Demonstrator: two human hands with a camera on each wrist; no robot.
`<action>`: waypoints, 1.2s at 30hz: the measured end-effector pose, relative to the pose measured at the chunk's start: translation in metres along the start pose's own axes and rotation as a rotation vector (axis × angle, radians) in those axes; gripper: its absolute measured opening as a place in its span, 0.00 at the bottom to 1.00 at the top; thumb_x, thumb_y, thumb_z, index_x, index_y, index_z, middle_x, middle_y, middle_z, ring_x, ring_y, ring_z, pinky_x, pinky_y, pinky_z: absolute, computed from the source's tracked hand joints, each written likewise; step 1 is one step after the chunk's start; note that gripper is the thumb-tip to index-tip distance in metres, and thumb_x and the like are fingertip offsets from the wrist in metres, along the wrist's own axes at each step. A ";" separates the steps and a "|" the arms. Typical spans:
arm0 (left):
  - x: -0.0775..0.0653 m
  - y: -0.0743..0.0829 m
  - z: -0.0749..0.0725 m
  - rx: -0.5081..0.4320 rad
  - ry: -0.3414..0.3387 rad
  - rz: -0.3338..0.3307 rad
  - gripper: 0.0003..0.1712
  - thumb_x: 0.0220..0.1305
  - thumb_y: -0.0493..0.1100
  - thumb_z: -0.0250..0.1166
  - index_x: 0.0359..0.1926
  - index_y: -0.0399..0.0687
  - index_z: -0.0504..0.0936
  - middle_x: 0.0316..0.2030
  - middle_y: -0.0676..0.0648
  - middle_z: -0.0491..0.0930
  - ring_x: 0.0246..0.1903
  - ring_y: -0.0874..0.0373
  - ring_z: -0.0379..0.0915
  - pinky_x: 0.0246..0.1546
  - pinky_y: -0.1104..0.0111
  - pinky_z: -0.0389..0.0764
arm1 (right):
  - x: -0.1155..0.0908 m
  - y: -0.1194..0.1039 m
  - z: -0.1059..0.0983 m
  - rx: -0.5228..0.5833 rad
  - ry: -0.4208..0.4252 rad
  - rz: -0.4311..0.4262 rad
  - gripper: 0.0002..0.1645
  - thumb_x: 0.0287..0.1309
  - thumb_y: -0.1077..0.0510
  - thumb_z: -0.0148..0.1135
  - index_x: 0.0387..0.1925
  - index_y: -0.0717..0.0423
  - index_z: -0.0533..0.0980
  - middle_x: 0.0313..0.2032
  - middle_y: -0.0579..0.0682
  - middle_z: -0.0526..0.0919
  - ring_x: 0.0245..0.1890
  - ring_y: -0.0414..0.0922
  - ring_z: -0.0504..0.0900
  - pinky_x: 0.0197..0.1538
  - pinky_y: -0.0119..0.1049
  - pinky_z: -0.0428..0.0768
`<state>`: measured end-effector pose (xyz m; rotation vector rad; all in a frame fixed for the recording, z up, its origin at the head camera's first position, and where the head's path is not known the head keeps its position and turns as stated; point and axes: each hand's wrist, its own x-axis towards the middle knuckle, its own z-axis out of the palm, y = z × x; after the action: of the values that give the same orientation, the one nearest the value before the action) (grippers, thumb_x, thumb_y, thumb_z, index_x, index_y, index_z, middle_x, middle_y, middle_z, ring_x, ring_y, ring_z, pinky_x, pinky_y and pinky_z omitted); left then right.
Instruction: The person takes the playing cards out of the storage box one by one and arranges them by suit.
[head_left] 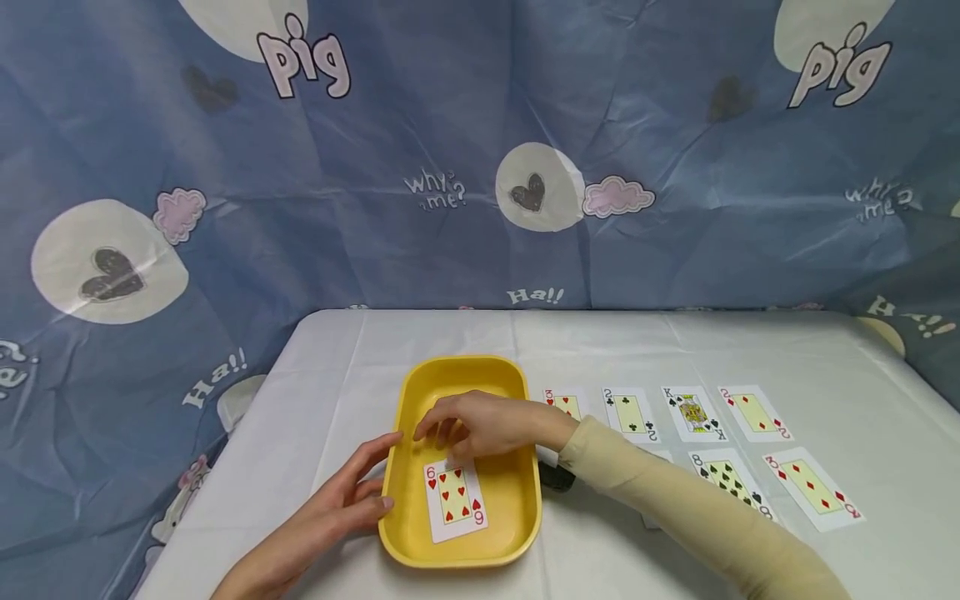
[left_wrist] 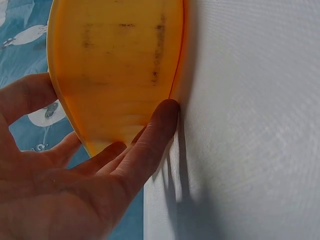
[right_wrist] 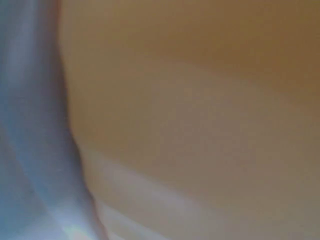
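Observation:
A yellow tray (head_left: 517,533) sits on the white table, with a six of hearts playing card (head_left: 456,502) lying face up inside. My left hand (head_left: 337,504) rests against the tray's left side, fingers spread along the rim and outer wall. In the left wrist view the left hand (left_wrist: 95,185) touches the tray wall (left_wrist: 115,65) with fairly straight fingers. My right hand (head_left: 487,423) reaches into the tray, loosely bent fingers over the card's top edge; whether they touch it is hard to tell. The right wrist view is blurred.
Right of the tray lie playing cards in two rows, including a king of spades (head_left: 693,414), an eight of spades (head_left: 731,482) and a three of diamonds (head_left: 813,489). My right sleeve (head_left: 690,508) partly covers some. A patterned blue cloth (head_left: 450,258) hangs behind the table.

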<state>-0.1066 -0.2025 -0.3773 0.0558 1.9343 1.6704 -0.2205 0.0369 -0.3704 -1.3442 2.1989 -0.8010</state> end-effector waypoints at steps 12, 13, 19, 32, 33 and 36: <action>0.000 0.000 0.001 0.006 -0.006 0.009 0.40 0.70 0.50 0.60 0.76 0.61 0.50 0.76 0.39 0.41 0.62 0.47 0.67 0.54 0.53 0.76 | -0.005 -0.005 0.001 -0.119 -0.093 0.084 0.34 0.46 0.49 0.79 0.57 0.46 0.77 0.46 0.37 0.77 0.44 0.35 0.74 0.51 0.26 0.72; 0.000 0.001 0.001 0.006 -0.011 0.014 0.40 0.70 0.50 0.60 0.76 0.61 0.50 0.76 0.39 0.41 0.63 0.47 0.67 0.54 0.54 0.76 | -0.005 -0.005 0.003 -0.149 -0.104 0.089 0.36 0.45 0.47 0.80 0.57 0.46 0.77 0.46 0.36 0.76 0.44 0.35 0.73 0.51 0.25 0.71; -0.002 0.002 0.000 0.004 -0.028 0.043 0.39 0.71 0.48 0.59 0.76 0.61 0.50 0.76 0.40 0.40 0.64 0.46 0.65 0.54 0.55 0.76 | -0.003 -0.005 0.007 -0.299 -0.120 0.048 0.37 0.43 0.44 0.80 0.58 0.40 0.77 0.47 0.36 0.71 0.47 0.34 0.68 0.51 0.23 0.67; -0.002 0.000 -0.001 0.003 -0.024 0.029 0.39 0.71 0.49 0.59 0.76 0.61 0.50 0.76 0.39 0.40 0.64 0.46 0.65 0.54 0.54 0.77 | -0.009 -0.008 0.012 -0.330 -0.025 -0.031 0.36 0.52 0.59 0.75 0.59 0.35 0.70 0.40 0.37 0.72 0.37 0.34 0.70 0.44 0.25 0.70; -0.002 0.000 -0.001 0.003 -0.027 0.035 0.39 0.71 0.49 0.59 0.76 0.61 0.50 0.76 0.39 0.39 0.64 0.46 0.65 0.54 0.55 0.77 | -0.010 -0.008 0.012 -0.324 -0.004 -0.035 0.35 0.53 0.61 0.73 0.60 0.36 0.70 0.39 0.38 0.72 0.35 0.34 0.70 0.42 0.25 0.70; -0.002 0.000 -0.001 0.000 -0.030 0.045 0.38 0.71 0.48 0.59 0.76 0.62 0.51 0.76 0.40 0.39 0.65 0.46 0.63 0.54 0.55 0.76 | -0.011 -0.008 0.011 -0.286 0.070 -0.060 0.34 0.56 0.68 0.66 0.60 0.39 0.72 0.40 0.39 0.72 0.32 0.33 0.71 0.39 0.23 0.71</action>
<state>-0.1048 -0.2041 -0.3765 0.1245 1.9246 1.6888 -0.2038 0.0408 -0.3724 -1.5430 2.4088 -0.5773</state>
